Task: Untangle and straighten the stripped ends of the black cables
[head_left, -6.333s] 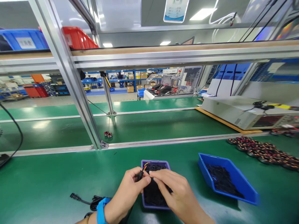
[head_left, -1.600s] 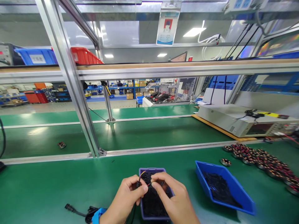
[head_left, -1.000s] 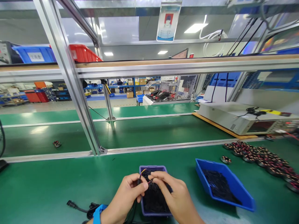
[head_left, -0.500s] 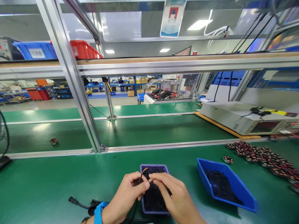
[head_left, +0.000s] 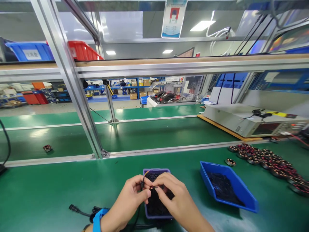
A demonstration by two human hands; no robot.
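My left hand (head_left: 130, 197), with a blue band (head_left: 98, 220) at its wrist, pinches a black cable (head_left: 142, 185) whose thin coloured wires, one of them yellow, stick out at the stripped end. Close beside it, my right hand (head_left: 178, 197) is closed in a pinch on a small dark piece at the wires; its kind is too small to make out. Both hands hover over a purple bin (head_left: 146, 215) filled with small black pieces. The cable runs down under my left wrist, and a coil with a black connector (head_left: 73, 208) lies to the left on the green bench.
Right of my hands stands a blue bin (head_left: 252, 203) holding black pieces. Many copper-wound motor stators (head_left: 266, 159) lie beyond it, and one stator (head_left: 47, 148) sits far left. An aluminium post (head_left: 79, 96) rises at the left; a grey instrument (head_left: 238, 119) stands back right.
My right hand has drawn in closer to my left fingertips, its fingers more curled. The whole view has shifted slightly; the left hand keeps its pinch on the cable.
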